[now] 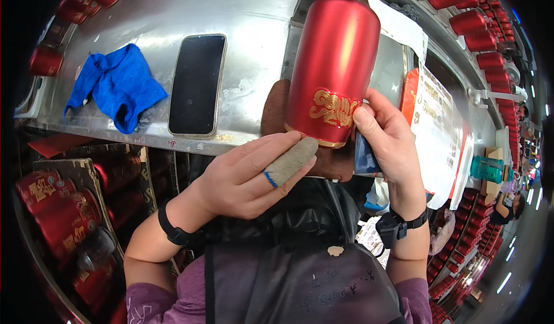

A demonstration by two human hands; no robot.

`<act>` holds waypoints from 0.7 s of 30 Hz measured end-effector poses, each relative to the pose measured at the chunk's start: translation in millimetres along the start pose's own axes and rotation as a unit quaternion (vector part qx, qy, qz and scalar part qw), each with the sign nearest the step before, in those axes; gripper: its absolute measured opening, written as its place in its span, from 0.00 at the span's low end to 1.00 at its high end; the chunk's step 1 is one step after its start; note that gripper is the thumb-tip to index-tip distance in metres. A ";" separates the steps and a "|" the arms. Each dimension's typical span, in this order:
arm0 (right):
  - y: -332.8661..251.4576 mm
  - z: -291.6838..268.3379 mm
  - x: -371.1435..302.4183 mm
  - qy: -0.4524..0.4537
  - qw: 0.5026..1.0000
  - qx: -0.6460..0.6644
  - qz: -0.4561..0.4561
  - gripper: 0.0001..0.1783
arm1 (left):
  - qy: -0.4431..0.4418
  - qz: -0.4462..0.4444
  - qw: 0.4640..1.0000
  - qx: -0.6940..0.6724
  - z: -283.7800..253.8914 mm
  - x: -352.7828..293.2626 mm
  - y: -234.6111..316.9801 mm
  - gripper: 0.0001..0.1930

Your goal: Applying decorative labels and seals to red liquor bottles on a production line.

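Note:
A large red metallic bottle [337,53] with a gold raised emblem lies with its neck pointing away from me, its base toward me. The base end is over a brown pad [276,107]. My right hand [388,133] is closed on the lower right side of the bottle, thumb beside the emblem, other fingers partly hidden. My left hand [248,177] has its fingers stretched out, fingertips at the base rim; its thumb is out of sight. A grey-green cloth finger sleeve [291,161] covers one left finger. Below my right hand shows a dark blue flat piece [365,154].
On the metal bench [251,58] lie a dark-screened phone [198,84] and a crumpled blue cloth [118,84]. Red bottles [57,208] fill a rack below left. Printed sheets [435,128] lie at right, beyond them rows of red bottles [490,61] and a teal container [486,169].

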State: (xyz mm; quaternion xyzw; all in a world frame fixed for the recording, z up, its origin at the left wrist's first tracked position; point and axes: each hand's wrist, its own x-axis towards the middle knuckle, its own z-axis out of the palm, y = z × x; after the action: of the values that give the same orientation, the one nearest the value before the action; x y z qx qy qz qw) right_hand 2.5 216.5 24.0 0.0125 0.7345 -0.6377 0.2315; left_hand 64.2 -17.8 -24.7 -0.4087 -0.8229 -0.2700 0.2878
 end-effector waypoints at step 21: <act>4.2 -4.8 5.0 -0.015 1.000 -0.008 0.000 0.26 | 0.029 0.010 0.999 -0.007 8.6 7.6 -1.3 0.14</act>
State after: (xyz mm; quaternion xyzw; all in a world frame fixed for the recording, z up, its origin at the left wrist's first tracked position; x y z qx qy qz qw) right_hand -2.2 220.4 18.8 0.0013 0.7360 -0.6319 0.2429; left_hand 57.2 -8.7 -25.6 -0.4106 -0.8081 -0.2849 0.3116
